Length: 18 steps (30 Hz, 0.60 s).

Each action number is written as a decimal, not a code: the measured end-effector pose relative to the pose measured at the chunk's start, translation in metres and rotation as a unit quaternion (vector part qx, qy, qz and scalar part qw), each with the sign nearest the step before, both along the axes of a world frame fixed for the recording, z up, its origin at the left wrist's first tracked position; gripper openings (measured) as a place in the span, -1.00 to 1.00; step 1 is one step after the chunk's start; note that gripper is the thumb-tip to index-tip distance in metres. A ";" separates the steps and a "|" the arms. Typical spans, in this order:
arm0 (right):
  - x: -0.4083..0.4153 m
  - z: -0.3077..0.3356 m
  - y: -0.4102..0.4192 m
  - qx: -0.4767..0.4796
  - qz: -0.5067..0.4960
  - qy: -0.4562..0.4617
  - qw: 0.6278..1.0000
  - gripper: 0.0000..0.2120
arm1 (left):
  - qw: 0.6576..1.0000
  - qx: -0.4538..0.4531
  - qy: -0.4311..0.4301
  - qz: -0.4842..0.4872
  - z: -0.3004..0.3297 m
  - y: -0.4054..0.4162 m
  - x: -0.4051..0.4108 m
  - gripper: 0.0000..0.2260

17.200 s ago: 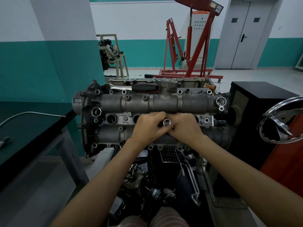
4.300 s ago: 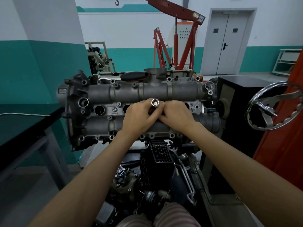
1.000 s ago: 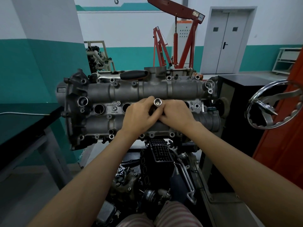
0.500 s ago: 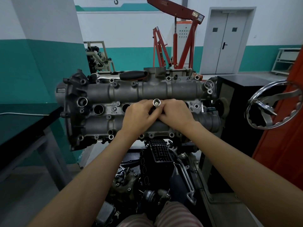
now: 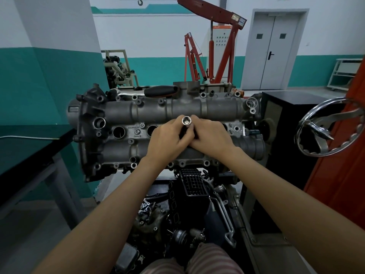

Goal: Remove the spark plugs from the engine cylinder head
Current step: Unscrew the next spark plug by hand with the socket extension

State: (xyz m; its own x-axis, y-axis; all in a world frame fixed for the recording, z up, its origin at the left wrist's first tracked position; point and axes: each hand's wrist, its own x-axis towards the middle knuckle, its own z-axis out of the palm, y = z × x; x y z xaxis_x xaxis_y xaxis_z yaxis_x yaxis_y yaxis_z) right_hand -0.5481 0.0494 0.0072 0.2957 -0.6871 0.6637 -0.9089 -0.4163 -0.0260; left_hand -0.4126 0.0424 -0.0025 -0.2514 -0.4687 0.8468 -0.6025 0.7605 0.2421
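A grey cylinder head [image 5: 177, 111] stands on its stand in front of me, with two open spark plug wells [image 5: 119, 132] visible on its left half. A chrome spark plug socket [image 5: 186, 121] sticks out of a middle well, its open end facing me. My left hand [image 5: 167, 139] and my right hand [image 5: 211, 136] meet around the socket's shaft, fingers curled on it. The well under my hands and any spark plug in it are hidden.
A black-handled ratchet [image 5: 161, 90] lies on top of the head. A dark workbench [image 5: 23, 153] stands at left, a black cabinet [image 5: 288, 119] and a chrome handwheel [image 5: 327, 127] at right. Engine parts [image 5: 189, 210] hang below. A red engine crane [image 5: 211, 46] stands behind.
The socket and both hands stay at the same well; the socket end has shifted only slightly between frames. The view has barely moved.
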 end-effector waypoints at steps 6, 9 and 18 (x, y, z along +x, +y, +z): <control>-0.001 0.000 -0.001 -0.001 -0.016 0.017 1.000 -0.67 | 1.000 0.003 0.005 0.009 0.000 -0.004 0.000 -0.69; 0.000 -0.001 -0.002 -0.001 -0.017 0.032 0.999 -0.71 | 1.000 0.006 -0.006 0.001 -0.001 -0.003 0.001 -0.66; 0.000 -0.001 -0.002 -0.004 -0.007 0.001 1.000 -0.69 | 1.000 0.017 0.000 0.003 -0.003 -0.004 0.002 -0.75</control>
State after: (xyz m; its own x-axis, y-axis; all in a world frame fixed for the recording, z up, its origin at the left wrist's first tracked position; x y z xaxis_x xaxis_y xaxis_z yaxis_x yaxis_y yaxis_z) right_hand -0.5478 0.0477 0.0066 0.2872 -0.6864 0.6681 -0.9150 -0.4030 -0.0207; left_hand -0.4109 0.0379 -0.0050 -0.2484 -0.4982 0.8307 -0.6073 0.7482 0.2671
